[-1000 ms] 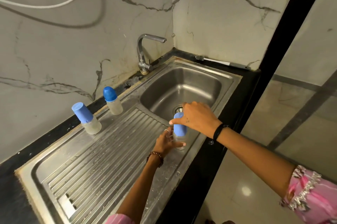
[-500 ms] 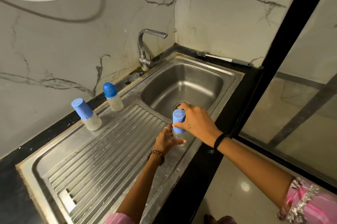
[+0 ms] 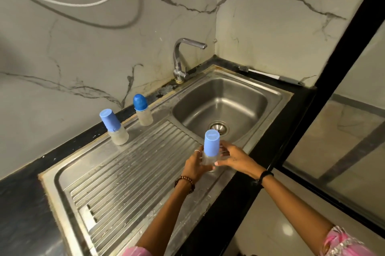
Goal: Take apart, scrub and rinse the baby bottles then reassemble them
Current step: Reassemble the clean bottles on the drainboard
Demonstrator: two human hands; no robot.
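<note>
The bottle in hand (image 3: 210,151) stands upright, long axis vertical, at the near edge of the surface just in front of the sink basin (image 3: 220,107), over its near rim; its blue cap (image 3: 211,142) rises clear above both hands; the left hand (image 3: 195,164) wraps the clear body from the side away from the basin, fingers curled round it; the right hand (image 3: 234,157) pinches the body low down from the opposite side, thumb in front. Judged from this, the cap comes off straight upward, and the right hand lies nearer it. Two other capped bottles (image 3: 116,128) (image 3: 142,110) stand well beyond, across the drainboard from the basin's left side.
</note>
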